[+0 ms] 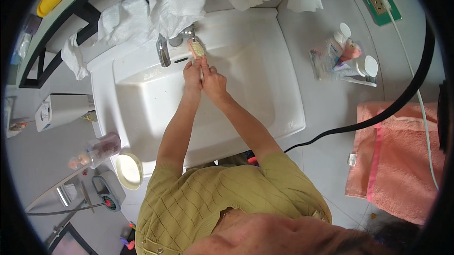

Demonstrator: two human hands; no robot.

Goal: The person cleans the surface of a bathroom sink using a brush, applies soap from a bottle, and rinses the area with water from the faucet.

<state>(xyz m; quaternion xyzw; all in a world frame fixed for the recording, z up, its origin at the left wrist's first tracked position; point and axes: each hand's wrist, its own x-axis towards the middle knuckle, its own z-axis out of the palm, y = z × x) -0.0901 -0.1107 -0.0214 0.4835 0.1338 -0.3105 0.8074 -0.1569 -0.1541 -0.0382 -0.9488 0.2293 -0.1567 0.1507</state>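
A small brush [197, 48] with pale bristles and a pinkish rim is held near the back of the white washbasin [241, 95]. Both hands meet at its lower end, side by side over the basin. My left hand [192, 74] has its fingers closed at the brush's near end. My right hand [214, 80] also grips there, a finger reaching along the brush. The palms and part of the handle are hidden. Just left of the brush is the chrome faucet [163, 52], its lever end close to the brush's tip.
White cloths [177, 3] hang from a black metal shelf frame behind the basin. A soap dish [129, 171] and pump bottle [103, 148] stand at the left rim. Toiletries [340, 56] are at the right. A pink towel [397, 159] hangs farther right, near a black cable [354, 127].
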